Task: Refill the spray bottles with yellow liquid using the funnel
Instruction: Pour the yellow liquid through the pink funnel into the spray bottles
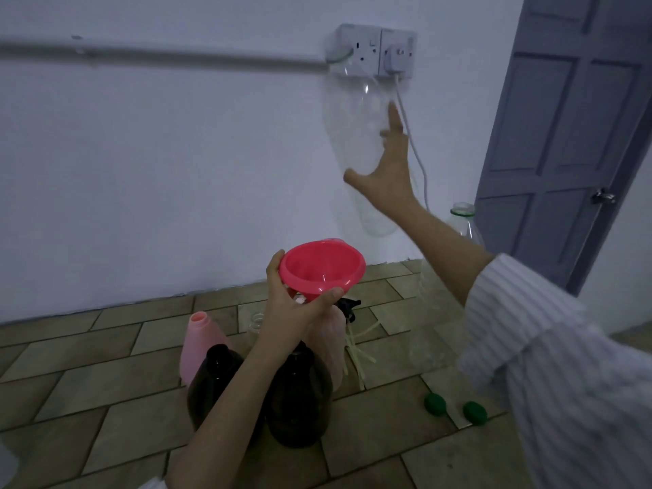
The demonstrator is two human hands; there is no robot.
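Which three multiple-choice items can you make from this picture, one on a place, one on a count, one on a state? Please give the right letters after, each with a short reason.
1. Where do the green caps lie?
A. On the tiled floor, to the right of the dark bottles
B. Inside the funnel
C. On the wall socket

2. How many green caps are in view?
A. One
B. Two
C. Four

3. What is the state of the large clear bottle by the right hand?
A. Full of yellow liquid
B. Empty and raised in the air
C. Standing capped on the floor

Answers:
1 A: the green caps lie on the tiled floor, right of the dark bottles.
2 B: two caps show.
3 B: the large clear bottle is see-through and aloft against the right hand.
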